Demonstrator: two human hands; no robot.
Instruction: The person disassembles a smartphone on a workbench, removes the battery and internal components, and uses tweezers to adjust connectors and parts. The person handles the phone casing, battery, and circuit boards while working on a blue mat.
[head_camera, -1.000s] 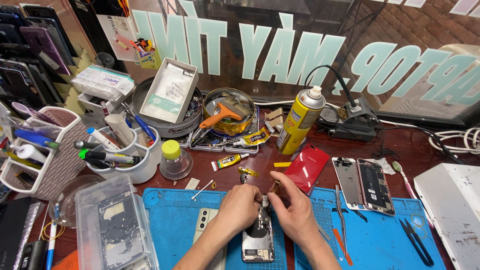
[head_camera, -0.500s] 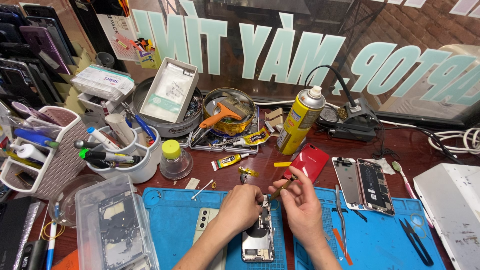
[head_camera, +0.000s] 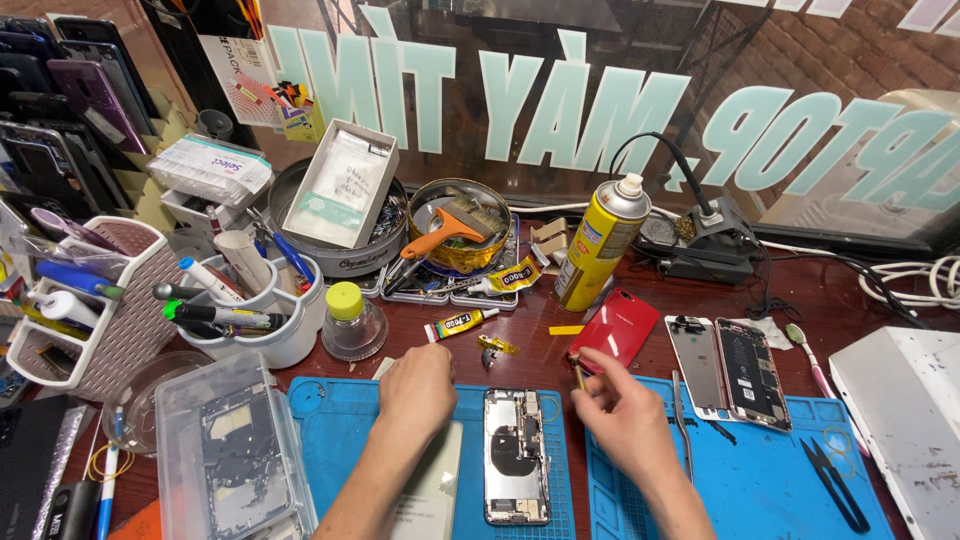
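You are looking down at a crowded repair worktop of dark red-brown wood; two blue silicone mats lie on it side by side, the left mat under your forearm and the right mat under your right wrist.

The work is part way along, as far as can be judged: one opened phone body lies face down on the left mat between your hands, its back already off and the battery, coil and boards bare; nothing shows it closed up again, so reassembly is left.

Your left hand rests knuckles up on the left mat just beside the opened phone, loosely curled; whether it holds anything cannot be told. Your right hand is pinched on one small brown-tipped tool, lifted just clear of the phone's upper right corner.

Counted, largest first: one clear plastic box of phone parts at the left; one white slotted basket of pens; one open white carton on a round tin; one yellow spray can; one red phone back cover behind your right hand; two further opened phones lying touching, side by side, on the right; one pair of black snips; one pair of tweezers; one yellow-capped jar; two glue tubes.
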